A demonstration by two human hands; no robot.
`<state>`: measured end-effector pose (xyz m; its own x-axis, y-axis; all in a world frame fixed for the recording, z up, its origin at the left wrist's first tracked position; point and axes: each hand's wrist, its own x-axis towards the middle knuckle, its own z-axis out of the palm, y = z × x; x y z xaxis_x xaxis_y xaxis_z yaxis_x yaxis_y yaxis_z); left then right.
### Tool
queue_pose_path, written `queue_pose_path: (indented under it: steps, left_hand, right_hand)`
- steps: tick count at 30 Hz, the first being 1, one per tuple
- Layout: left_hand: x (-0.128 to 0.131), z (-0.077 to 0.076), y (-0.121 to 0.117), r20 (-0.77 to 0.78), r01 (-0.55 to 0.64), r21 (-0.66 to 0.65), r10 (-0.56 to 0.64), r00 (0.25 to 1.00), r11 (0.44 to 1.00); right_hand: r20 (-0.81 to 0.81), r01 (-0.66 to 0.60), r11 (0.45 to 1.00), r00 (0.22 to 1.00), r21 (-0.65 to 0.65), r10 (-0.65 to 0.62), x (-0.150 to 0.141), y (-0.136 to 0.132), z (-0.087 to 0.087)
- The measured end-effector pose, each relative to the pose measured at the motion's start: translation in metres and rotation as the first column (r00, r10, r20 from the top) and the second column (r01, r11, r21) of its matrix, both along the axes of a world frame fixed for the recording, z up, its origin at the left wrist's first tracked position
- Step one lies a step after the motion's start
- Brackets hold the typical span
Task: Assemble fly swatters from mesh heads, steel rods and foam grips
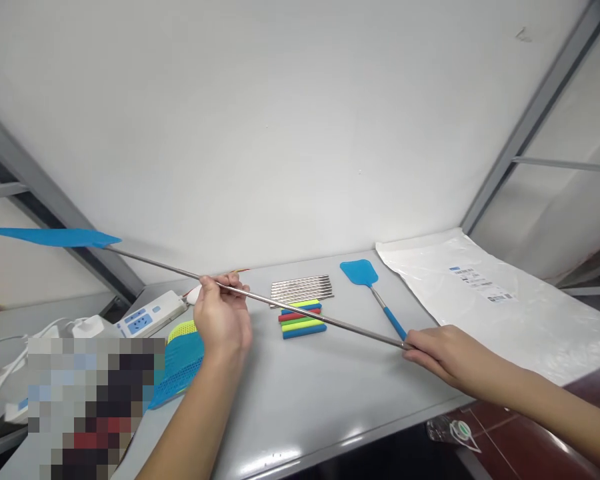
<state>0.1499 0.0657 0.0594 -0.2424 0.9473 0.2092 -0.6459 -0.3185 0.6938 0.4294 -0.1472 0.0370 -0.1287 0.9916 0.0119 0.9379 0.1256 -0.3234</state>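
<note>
A long fly swatter (300, 311) with a thin metal rod stretches across the view, its blue head (55, 237) seen almost edge-on at the left. My left hand (223, 313) is closed around the rod partway along, palm up, thumb on the near side. At the rod's other end my right hand (433, 350) is closed on it, hiding whatever handle is there. Beneath the rod lie several coloured grip tubes (303, 323) and a row of metal rods (300, 290). A shorter blue swatter (360, 272) rests on the table near my right hand.
Mesh swatter heads (185, 360) in blue and yellow lie left on the grey table (330, 400). Behind them are a white power strip (150, 315) and cables. A white plastic mailer (480, 293) covers the right side. A bottle (443, 430) lies on the floor.
</note>
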Motion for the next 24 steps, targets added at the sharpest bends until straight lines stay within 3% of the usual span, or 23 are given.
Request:
queue_pose_path:
  steps: [4, 11, 18, 24]
  left_hand:
    - [0.002, 0.000, -0.002, -0.028, 0.026, 0.016, -0.026, 0.999, 1.000]
    - [-0.006, 0.001, -0.003, 0.023, 0.099, -0.093, -0.097, 0.995, 0.991]
    - [0.019, -0.022, -0.035, -0.127, 0.267, -0.047, -0.271, 0.954, 0.962]
    - [0.015, -0.022, -0.031, -0.069, 0.117, -0.003, -0.116, 0.991, 0.993]
  right_hand:
    - [0.087, 0.030, 0.990, 0.995, 0.139, -0.042, 0.017, -0.012, -0.013]
    - [0.082, 0.133, 0.939, 0.983, 0.318, -0.167, 0.033, -0.033, -0.031]
    - [0.056, 0.133, 0.917, 0.985, 0.377, -0.166, 0.020, -0.029, -0.038]
    - [0.060, 0.105, 0.917, 0.989, 0.384, -0.138, 0.008, -0.023, -0.040]
